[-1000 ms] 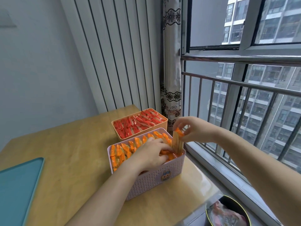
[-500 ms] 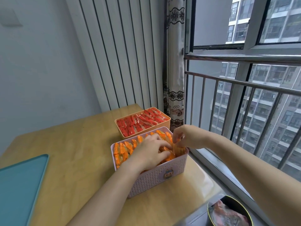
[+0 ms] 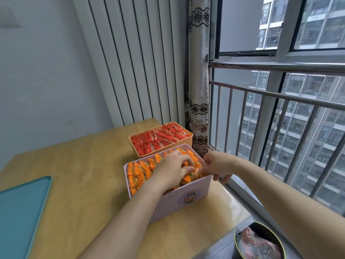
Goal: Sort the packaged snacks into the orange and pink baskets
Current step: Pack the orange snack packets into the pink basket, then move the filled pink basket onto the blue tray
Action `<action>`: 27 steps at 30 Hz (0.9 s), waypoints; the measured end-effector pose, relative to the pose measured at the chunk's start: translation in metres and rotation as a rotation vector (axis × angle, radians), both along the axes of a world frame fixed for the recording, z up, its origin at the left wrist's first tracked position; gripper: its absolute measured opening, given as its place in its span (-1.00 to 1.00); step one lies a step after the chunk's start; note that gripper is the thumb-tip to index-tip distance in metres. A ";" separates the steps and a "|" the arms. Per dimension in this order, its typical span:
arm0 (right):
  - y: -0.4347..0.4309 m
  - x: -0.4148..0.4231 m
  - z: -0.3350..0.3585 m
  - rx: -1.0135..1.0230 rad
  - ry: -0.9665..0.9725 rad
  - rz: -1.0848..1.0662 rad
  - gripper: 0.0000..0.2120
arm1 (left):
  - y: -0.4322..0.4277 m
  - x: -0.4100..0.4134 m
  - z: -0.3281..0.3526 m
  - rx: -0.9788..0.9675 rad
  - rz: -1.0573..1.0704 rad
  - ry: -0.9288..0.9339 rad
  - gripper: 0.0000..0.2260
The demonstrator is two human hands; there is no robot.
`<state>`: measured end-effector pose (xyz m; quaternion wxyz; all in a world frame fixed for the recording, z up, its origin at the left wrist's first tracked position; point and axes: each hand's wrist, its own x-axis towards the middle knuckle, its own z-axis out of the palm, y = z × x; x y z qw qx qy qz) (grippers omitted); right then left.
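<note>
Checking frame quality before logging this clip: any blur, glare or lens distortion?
Head view: the right hand is motion-blurred; the left hand, orange snack packets and pink basket are sharp; soft daylight leaves a pale sheen on the table edge; the window railing bars lean, wide-lens distortion.

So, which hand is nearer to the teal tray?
Left. The left hand, curled on orange snacks in the pink basket, is right of the teal tray; the right hand is farther right, at that basket's right rim.
</note>
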<state>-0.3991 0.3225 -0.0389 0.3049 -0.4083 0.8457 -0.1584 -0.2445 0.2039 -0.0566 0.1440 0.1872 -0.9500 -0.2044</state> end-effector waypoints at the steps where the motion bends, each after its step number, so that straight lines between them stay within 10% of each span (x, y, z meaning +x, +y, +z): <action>1: 0.000 0.002 -0.005 0.036 0.012 0.012 -0.69 | 0.000 0.000 -0.002 0.018 -0.006 -0.009 -0.95; 10: -0.013 0.003 -0.006 -0.120 -0.051 -0.099 -0.66 | -0.008 0.031 0.011 0.151 -0.011 -0.031 -0.77; 13: -0.021 0.006 -0.014 -0.155 -0.023 -0.176 -0.65 | -0.022 0.059 0.009 0.008 0.447 0.151 -0.76; 16: -0.027 0.013 -0.016 -0.161 -0.059 -0.248 -0.68 | -0.031 0.084 0.001 0.041 0.768 -0.096 -0.53; 27: -0.025 0.053 -0.006 -0.162 -0.043 -0.259 -0.71 | -0.048 0.119 -0.021 0.495 0.697 0.008 -0.31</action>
